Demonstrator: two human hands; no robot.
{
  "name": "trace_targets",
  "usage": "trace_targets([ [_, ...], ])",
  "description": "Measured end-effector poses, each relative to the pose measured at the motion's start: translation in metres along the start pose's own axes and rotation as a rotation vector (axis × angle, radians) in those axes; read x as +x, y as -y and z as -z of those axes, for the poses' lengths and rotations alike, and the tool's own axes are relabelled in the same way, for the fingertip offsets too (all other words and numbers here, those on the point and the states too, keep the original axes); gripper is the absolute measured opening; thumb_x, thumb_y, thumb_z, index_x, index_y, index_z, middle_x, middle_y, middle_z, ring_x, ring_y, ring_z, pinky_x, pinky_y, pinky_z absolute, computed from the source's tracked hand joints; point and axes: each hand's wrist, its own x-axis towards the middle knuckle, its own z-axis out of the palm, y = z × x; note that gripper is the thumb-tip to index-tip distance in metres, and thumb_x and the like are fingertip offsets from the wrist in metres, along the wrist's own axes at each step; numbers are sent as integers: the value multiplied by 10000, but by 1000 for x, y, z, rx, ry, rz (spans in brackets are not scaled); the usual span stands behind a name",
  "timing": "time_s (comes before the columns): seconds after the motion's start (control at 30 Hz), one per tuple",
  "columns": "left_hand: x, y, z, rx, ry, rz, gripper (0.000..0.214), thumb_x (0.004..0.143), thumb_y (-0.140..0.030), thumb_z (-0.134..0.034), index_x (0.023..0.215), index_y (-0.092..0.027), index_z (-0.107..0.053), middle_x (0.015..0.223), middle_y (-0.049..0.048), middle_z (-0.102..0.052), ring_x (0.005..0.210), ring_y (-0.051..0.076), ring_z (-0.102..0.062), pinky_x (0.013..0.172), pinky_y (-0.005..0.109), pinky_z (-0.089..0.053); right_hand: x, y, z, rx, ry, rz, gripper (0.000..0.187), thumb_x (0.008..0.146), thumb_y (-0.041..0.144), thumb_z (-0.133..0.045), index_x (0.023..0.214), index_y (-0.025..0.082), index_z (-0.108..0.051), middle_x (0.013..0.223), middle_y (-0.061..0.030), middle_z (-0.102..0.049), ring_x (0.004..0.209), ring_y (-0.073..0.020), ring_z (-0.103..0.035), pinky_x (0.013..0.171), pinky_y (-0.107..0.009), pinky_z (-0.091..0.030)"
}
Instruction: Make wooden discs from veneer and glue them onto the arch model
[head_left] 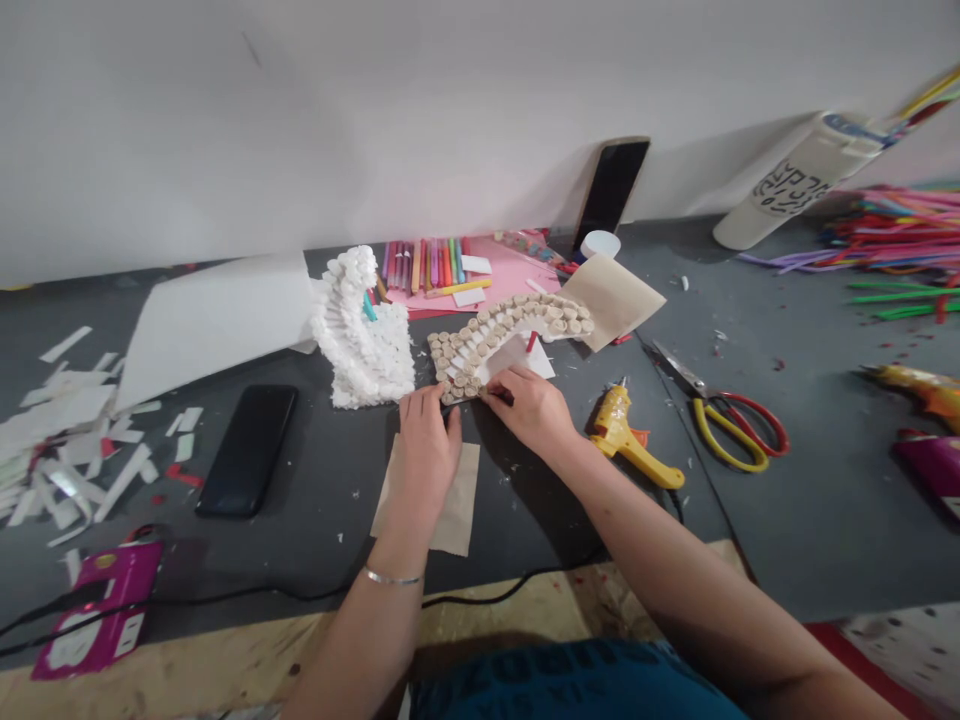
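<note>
A small curved craft model, faced with beige rolled-paper discs over white card, stands on the dark table in front of me. My left hand grips its near left corner, with the thumb close to the front edge. Fingers of my right hand are curled and pinched against the model's front; anything between them is hidden. A short red stick pokes up inside the curve. Beneath my left wrist lies a beige paper sheet. To the left stands a similar model in bumpy white.
A yellow glue gun and scissors lie right of my hands. Left are a black phone and white paper scraps. Markers, another phone and a bottle are behind. A cable follows the front edge.
</note>
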Motion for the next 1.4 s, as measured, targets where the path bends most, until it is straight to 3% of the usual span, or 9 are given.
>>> trace_targets([
  [0.63, 0, 0, -1, 4, -13, -6, 292, 892, -177, -533, 1184, -163, -522, 1132, 150, -600, 1127, 297, -520, 966, 474, -461, 2, -12, -5, 124, -19, 10, 99, 803, 176, -694, 892, 184, -651, 864, -36, -664, 756, -155, -630, 700, -257, -476],
  [0.83, -1, 0, -1, 12, -17, -14, 294, 885, -179, -545, 1178, -161, -525, 1122, 153, -609, 1106, 293, -528, 959, 472, -466, 1, -11, -5, 93, -34, 17, 6, 841, 200, -665, 847, 200, -667, 846, -25, -673, 737, -146, -620, 679, -244, -461],
  [1.07, -1, 1, -3, 12, -18, -10, 306, 877, -182, -563, 1179, -146, -531, 1120, 154, -610, 1108, 295, -525, 961, 457, -466, 2, -8, -5, 43, -25, -8, 22, 846, 223, -664, 856, 210, -678, 869, -24, -689, 772, -161, -624, 672, -254, -448],
  [1.4, -1, 1, -4, 16, -18, 2, 321, 876, -178, -559, 1194, -156, -524, 1143, 156, -600, 1134, 302, -512, 969, 476, -456, 3, -12, -3, 135, -7, -9, 74, 809, 171, -693, 877, 191, -671, 863, -19, -691, 745, -135, -645, 705, -240, -486],
])
